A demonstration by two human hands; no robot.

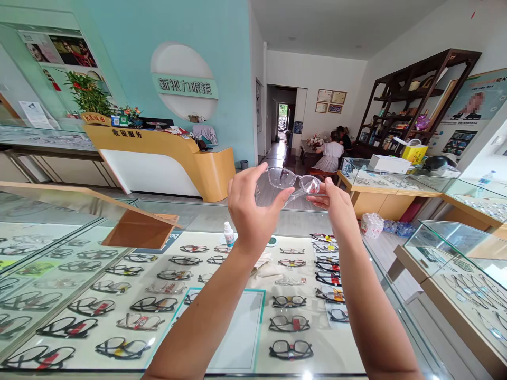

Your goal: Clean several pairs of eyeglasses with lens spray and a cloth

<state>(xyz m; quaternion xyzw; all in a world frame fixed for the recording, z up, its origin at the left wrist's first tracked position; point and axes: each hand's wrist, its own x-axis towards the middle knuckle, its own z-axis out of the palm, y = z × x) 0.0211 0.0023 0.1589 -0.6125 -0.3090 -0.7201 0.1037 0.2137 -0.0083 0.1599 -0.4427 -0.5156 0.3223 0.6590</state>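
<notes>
Both hands hold up a pair of clear-framed eyeglasses above a glass display case. My left hand grips the frame's left side, with thumb and fingers pinched about it. On the other side, my right hand has its fingers closed at the right edge of the frame and its temple. The lenses face away from or toward me; I cannot tell which. Beneath my forearms lie a white sheet with a teal border, a crumpled pale cloth and a small white spray bottle.
Several rows of eyeglasses fill the display case. A brown wooden stand rests on the glass at left. Beyond are a yellow-and-white counter, more glass cases, a dark shelf and two seated people.
</notes>
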